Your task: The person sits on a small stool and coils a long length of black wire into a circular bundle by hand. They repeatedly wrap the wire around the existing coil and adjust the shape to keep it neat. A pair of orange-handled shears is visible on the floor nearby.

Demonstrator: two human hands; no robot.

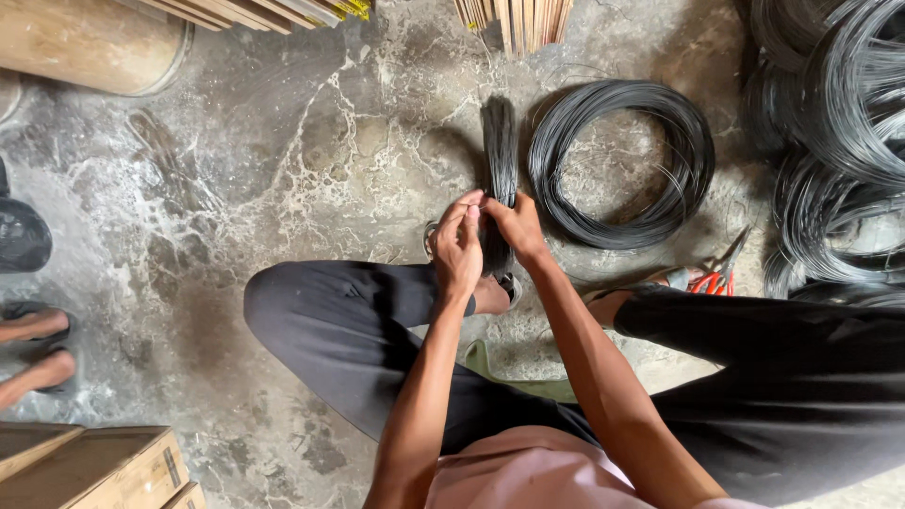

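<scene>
Head view, looking straight down past my knees at the concrete floor (283,170). I'm sitting with both legs in dark trousers spread out.

My left hand (459,247) and right hand (514,224) meet at the near end of a straight bundle of cut black wire (499,151). Both are closed on it: left fingers pinched around the bundle end, right fingers wrapped from the other side, fingertips touching each other. The bundle lies on the floor and runs away from me, its far end free.

Just right of the bundle: a round coil of black wire (619,162) flat on the floor, close but not touching my right hand. Far right: a heap of bigger wire coils (839,123), overlapping each other, cut off by the frame edge. Red-handled cutters (716,273) lie by my right knee, between the round coil and the heap, partly hidden by my leg.

My sandalled foot (504,287) sits under my hands, mostly covered by them. Green scrap (514,377) shows between my forearms.

Top edge: wooden slats (514,19) standing just beyond the bundle's far end, more planks top left beside a wooden drum (90,42). Left edge: another person's feet (33,349) in sandals, well apart from me. Bottom left: wooden box (94,467).
</scene>
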